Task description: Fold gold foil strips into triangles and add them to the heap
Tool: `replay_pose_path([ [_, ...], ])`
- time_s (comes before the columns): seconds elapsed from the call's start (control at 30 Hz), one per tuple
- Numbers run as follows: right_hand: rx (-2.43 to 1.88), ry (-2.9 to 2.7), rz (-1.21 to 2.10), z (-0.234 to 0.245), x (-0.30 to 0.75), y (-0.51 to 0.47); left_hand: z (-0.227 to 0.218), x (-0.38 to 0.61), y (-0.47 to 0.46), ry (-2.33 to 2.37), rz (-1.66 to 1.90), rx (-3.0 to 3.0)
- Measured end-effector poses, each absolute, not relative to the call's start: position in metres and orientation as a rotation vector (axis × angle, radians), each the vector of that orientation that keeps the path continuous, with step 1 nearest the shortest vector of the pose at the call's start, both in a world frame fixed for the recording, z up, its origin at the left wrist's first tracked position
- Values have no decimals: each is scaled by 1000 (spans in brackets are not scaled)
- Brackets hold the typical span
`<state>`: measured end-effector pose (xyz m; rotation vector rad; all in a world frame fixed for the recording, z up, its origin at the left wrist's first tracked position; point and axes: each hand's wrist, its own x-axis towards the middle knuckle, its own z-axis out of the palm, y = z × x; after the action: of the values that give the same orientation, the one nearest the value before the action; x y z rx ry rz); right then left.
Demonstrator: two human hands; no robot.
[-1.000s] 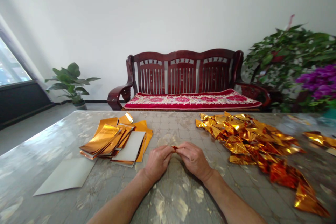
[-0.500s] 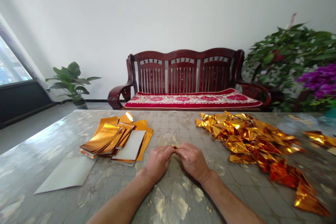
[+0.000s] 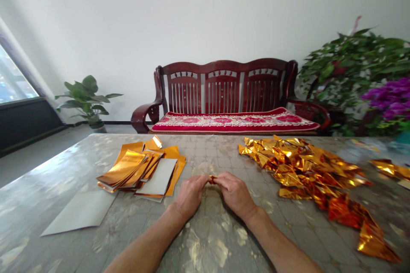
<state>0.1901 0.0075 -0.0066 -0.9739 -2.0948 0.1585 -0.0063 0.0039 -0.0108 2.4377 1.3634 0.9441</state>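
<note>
The left grip (image 3: 191, 194) and right grip (image 3: 236, 194) pinch gold foil (image 3: 212, 180).

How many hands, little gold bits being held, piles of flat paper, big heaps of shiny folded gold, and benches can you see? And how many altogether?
Hands: 2 (left hand, right hand)
Held gold bit: 1
Flat-paper pile: 1
Big shiny heap: 1
Bench: 1
Total: 6

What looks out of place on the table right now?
One pale sheet lies askew, near and left of the unevenly fanned stack, mostly outside it. No spill shows; the held foil piece is too small to judge.
</note>
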Motion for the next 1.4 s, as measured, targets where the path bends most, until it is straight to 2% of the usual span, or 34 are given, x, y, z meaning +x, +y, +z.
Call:
replay_pose_path([
  [0.27,-882,-2089,114,-3,191,5,-8,-5,2,1307,939,2454],
  [0.57,-868,-2041,229,-1,192,6,-10,0,3,1352,1094,2265],
  [0.87,-974,-2134,535,0,201,11,-11,-9,15,1397,1144,2019],
  [1.4,-1005,-2220,490,2,214,22,-6,-9,14,1474,1033,1991],
])
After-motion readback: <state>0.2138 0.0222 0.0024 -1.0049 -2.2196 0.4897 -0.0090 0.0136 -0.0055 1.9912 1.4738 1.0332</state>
